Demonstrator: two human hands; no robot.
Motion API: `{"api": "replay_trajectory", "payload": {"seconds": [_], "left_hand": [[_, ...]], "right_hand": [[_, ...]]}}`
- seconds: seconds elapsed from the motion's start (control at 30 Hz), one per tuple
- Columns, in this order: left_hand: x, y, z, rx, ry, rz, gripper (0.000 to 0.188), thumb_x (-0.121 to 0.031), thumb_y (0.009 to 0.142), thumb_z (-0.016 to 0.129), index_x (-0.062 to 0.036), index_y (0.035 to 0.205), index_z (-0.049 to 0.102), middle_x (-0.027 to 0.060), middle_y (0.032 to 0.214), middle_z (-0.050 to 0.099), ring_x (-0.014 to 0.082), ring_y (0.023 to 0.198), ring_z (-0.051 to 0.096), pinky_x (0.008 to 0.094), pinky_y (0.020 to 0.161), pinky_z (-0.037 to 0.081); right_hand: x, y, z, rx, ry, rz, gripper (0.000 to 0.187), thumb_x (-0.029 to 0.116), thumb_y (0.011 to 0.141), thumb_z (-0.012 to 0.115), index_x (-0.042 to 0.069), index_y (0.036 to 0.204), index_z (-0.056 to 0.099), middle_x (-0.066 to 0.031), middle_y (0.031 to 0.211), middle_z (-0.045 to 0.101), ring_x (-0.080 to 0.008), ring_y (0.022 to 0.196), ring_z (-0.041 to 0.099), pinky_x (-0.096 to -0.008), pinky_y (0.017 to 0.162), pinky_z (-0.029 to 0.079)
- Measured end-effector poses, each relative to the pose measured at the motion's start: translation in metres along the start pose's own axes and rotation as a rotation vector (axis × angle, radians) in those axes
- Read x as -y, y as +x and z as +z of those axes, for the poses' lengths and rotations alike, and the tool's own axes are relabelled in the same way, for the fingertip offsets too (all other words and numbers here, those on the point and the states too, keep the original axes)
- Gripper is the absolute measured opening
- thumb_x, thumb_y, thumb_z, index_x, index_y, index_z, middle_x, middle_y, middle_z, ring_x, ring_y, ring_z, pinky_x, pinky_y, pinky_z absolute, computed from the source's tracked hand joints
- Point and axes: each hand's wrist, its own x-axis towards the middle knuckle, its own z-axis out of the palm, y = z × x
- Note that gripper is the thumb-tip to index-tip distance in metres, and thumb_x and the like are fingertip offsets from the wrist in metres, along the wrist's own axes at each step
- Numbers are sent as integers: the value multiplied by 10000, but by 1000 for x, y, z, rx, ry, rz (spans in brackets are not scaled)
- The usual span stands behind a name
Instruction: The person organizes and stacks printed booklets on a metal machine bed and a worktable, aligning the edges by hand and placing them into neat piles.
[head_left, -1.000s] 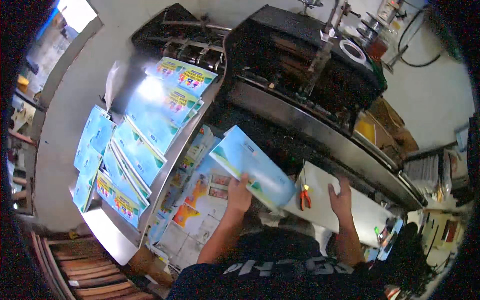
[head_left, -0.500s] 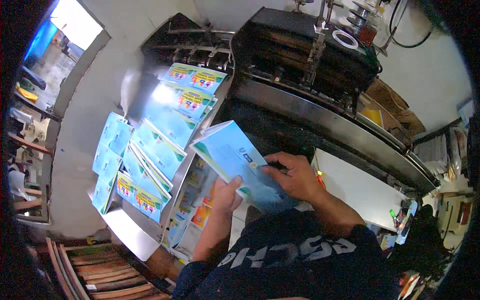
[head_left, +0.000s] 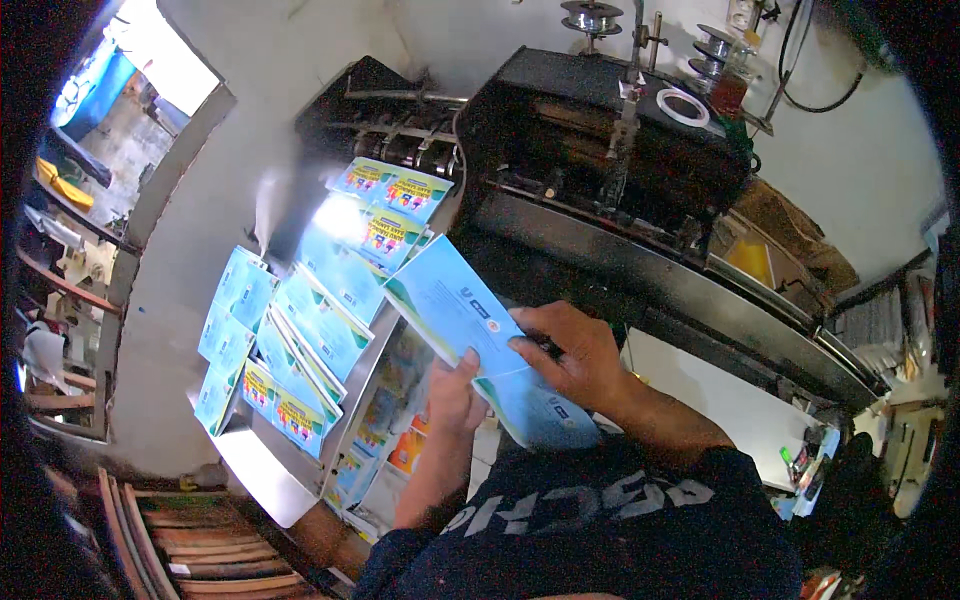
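A long light-blue printed booklet (head_left: 445, 290) with a green and yellow curved edge is held tilted in front of my chest. My left hand (head_left: 457, 397) grips its left edge, thumb on top and the other fingers underneath. On the opposite edge, my right hand (head_left: 575, 355) pinches the booklet between thumb and fingers. The lower part of the booklet bends toward my dark shirt. To the left, several like booklets (head_left: 345, 275) lie in overlapping stacks on a metal table, some blue side up, others showing yellow printed fronts (head_left: 285, 408).
Behind the booklets stands a dark machine (head_left: 560, 120) with a long metal rail (head_left: 640, 240). A white tape roll (head_left: 683, 107) rests on it. A white board (head_left: 700, 390) extends at my right. Wooden slats (head_left: 215, 540) stand at the lower left. Colourful prints (head_left: 405, 450) lie below the table edge.
The raised flap at the booklet's far end now lies flat, and more of its lower part shows. Both hands keep their hold. The whole view has shifted slightly, with the surroundings appearing lower.
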Motion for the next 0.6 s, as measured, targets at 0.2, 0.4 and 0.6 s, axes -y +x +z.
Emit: {"api": "replay_trajectory", "payload": {"seconds": [0.2, 0.4, 0.6], "left_hand": [[12, 8, 23, -65, 1, -15, 503, -120, 856, 681, -17, 1284, 439, 132, 1207, 583, 291, 1086, 591, 446, 947, 483], [23, 10, 32, -101, 29, -35, 456, -71, 854, 668, 11, 1252, 460, 144, 1193, 589, 288, 1081, 592, 448, 951, 475], [21, 10, 43, -68, 60, -35, 470, -103, 858, 673, -11, 1264, 453, 139, 1191, 593, 283, 1067, 604, 443, 942, 489]], "right_hand": [[-20, 2, -20, 45, 4, -51, 261, 132, 775, 745, 83, 992, 608, -116, 913, 649, -282, 861, 642, -361, 695, 531], [-31, 1, -35, 81, -48, -83, 240, 124, 779, 752, 71, 917, 562, -119, 880, 627, -261, 812, 645, -347, 695, 526], [-36, -6, -40, 36, 303, 270, 240, 127, 809, 744, 47, 963, 578, -106, 899, 637, -156, 808, 641, -309, 696, 523]]}}
